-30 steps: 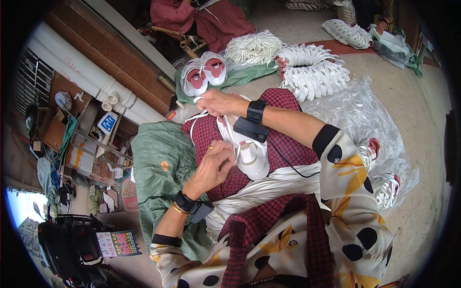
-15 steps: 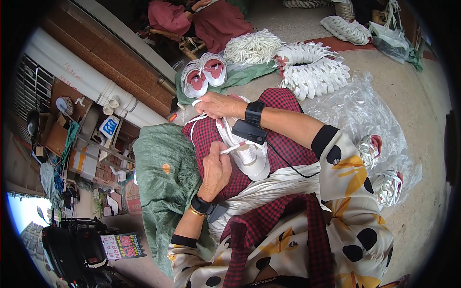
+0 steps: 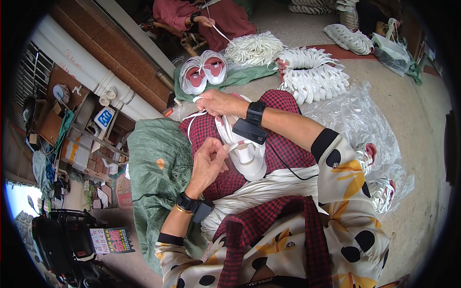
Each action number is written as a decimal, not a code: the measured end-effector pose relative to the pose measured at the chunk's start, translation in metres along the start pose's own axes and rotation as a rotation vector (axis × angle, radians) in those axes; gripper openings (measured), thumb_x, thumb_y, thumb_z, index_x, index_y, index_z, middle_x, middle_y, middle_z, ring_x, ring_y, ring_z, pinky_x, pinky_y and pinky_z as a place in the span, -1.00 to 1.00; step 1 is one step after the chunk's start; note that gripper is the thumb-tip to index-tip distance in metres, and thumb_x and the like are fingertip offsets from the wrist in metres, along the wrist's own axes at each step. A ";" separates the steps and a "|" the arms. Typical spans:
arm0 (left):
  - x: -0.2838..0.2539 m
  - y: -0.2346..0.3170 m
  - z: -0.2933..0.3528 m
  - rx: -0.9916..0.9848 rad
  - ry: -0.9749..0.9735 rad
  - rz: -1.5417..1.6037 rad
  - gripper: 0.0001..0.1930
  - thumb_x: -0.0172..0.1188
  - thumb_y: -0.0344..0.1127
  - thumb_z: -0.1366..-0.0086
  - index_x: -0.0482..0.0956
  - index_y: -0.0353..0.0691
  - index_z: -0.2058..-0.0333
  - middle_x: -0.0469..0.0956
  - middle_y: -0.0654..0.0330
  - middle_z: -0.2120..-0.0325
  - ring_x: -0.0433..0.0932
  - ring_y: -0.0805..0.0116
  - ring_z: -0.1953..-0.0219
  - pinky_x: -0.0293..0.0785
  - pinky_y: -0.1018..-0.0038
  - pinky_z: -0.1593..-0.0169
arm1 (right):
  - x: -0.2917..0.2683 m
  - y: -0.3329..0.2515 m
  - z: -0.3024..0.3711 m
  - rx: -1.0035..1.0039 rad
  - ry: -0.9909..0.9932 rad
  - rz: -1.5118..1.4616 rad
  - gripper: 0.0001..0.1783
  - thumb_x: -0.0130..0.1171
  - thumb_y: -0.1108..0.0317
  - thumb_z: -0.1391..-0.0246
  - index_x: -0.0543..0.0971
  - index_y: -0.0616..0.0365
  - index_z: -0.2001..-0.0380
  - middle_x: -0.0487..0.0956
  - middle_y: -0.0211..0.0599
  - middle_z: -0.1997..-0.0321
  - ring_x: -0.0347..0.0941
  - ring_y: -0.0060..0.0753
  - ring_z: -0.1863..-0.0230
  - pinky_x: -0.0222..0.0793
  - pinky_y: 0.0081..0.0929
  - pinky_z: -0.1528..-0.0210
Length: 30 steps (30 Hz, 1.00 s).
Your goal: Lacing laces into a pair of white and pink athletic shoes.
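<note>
A white sneaker (image 3: 250,169) rests on my lap over a dark red checked apron, its toe towards me. Its tongue and upper lie partly under my right hand and the black device at that wrist. My right hand (image 3: 224,103) is closed on a white shoelace (image 3: 195,115) at the shoe's far end, with a loop hanging to the left. Close to the toe, my left hand (image 3: 210,159) pinches a short stretch of lace beside the eyelets, thumb against forefinger. Loose white laces (image 3: 261,194) lie in a thick bundle across my lap.
Ahead sit a pair of white sneakers (image 3: 194,80), a lace heap (image 3: 254,48) and rows of laces (image 3: 314,84). Clear plastic sheeting (image 3: 357,120) with laced shoes lies right, a green sack (image 3: 161,163) left. Beyond, a co-worker's hand (image 3: 206,21) holds a lace.
My left hand has shifted slightly left and its fingers have loosened a little. My right hand stays on its lace. The co-worker's hand now draws out a white lace.
</note>
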<state>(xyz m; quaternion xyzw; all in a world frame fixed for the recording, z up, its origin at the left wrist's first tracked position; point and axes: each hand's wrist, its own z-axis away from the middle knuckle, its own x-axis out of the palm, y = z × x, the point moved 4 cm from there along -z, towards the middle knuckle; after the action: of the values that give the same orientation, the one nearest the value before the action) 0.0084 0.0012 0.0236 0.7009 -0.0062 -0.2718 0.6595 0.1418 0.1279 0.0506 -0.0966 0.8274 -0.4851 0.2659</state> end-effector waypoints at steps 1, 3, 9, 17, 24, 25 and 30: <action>0.001 0.002 0.005 0.003 0.004 0.012 -0.77 0.19 -0.23 -0.38 0.42 -0.26 0.35 0.55 0.17 0.47 0.53 0.51 0.56 0.45 0.63 0.54 | -0.001 0.000 0.001 -0.013 0.011 -0.004 -0.59 -0.16 0.09 -0.26 0.41 0.20 0.48 0.25 -0.49 0.76 0.13 -0.62 0.77 0.12 -0.52 0.71; -0.004 0.030 0.026 0.436 0.305 -0.537 -0.82 0.28 -0.34 -0.28 0.49 -0.32 0.33 0.55 0.15 0.40 0.51 0.52 0.55 0.44 0.64 0.54 | -0.002 -0.002 0.004 -0.036 0.030 -0.012 -0.59 -0.16 0.09 -0.26 0.40 0.20 0.49 0.26 -0.49 0.76 0.12 -0.62 0.77 0.12 -0.51 0.71; 0.052 0.029 0.058 0.612 -0.214 -0.778 -0.41 0.28 -0.37 -0.18 0.35 -0.47 -0.16 0.27 -0.16 -0.23 0.25 -0.06 -0.30 0.33 0.16 -0.23 | -0.003 -0.022 -0.014 -0.109 -0.028 0.288 -0.63 -0.20 0.16 -0.26 0.36 0.20 0.51 0.28 -0.36 0.72 0.24 -0.45 0.70 0.26 -0.31 0.54; 0.062 0.006 0.039 0.669 -0.391 -0.893 -0.33 0.24 -0.34 -0.16 0.26 -0.60 -0.18 0.19 -0.26 -0.26 0.09 -0.12 -0.39 0.16 0.23 -0.39 | -0.006 -0.071 -0.073 -0.518 0.050 0.651 -0.74 -0.13 0.39 -0.10 0.46 0.37 0.51 0.47 0.23 0.52 0.48 0.29 0.41 0.39 0.04 0.25; 0.063 0.004 0.026 0.699 -0.355 -0.901 -0.43 0.29 -0.43 -0.11 0.40 -0.45 -0.12 0.35 -0.15 -0.18 0.21 -0.06 -0.35 0.23 0.24 -0.35 | 0.008 -0.102 -0.105 -0.579 0.026 0.725 -0.71 -0.15 0.35 -0.14 0.46 0.35 0.47 0.50 0.18 0.51 0.47 0.28 0.40 0.39 0.02 0.22; 0.055 0.007 0.025 0.693 -0.293 -0.680 -0.53 0.29 -0.45 -0.13 0.47 -0.39 -0.05 0.45 -0.10 -0.06 0.38 0.00 -0.20 0.38 0.26 -0.23 | 0.008 -0.102 -0.100 -0.554 0.099 0.687 -0.72 -0.15 0.37 -0.11 0.47 0.36 0.50 0.52 0.22 0.48 0.48 0.30 0.38 0.41 0.04 0.20; 0.007 0.027 0.007 0.514 0.180 -0.267 -0.86 0.23 -0.51 -0.21 0.58 -0.35 0.23 0.55 0.06 0.41 0.59 0.28 0.48 0.58 0.44 0.43 | -0.024 -0.080 -0.028 -0.287 0.077 0.246 -0.63 -0.19 0.14 -0.29 0.40 0.16 0.48 0.24 -0.50 0.67 0.12 -0.62 0.65 0.11 -0.50 0.56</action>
<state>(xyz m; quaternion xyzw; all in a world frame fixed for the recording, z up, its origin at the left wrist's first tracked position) 0.0209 -0.0118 0.0458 0.8608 0.0757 -0.2824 0.4167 0.1390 0.1179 0.1378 -0.0127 0.9032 -0.3295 0.2748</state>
